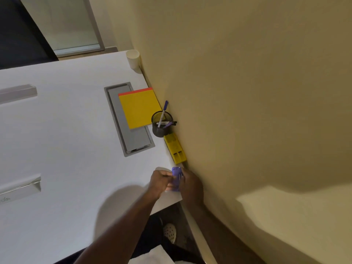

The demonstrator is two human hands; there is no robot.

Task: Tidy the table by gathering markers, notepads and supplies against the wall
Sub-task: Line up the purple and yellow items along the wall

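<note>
Head view: both hands clamp a purple item point(176, 179) near the wall point(247, 92).
Notepad point(140, 109), marker cup point(161, 126) and yellow tray point(175, 148) already line it; this item remains.

Your wall point(247, 92) edge crowded: yellow tray point(175, 148), mesh cup point(161, 126), notepad point(140, 109) (overlapping cable hatch point(133, 138)). Table point(66, 130) centre leftward open to you.

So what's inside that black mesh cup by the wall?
The cup holds a few markers: one purple-capped marker stands up out of it, others lean across the rim. Their lower ends and the cup's bottom are hidden.
</note>
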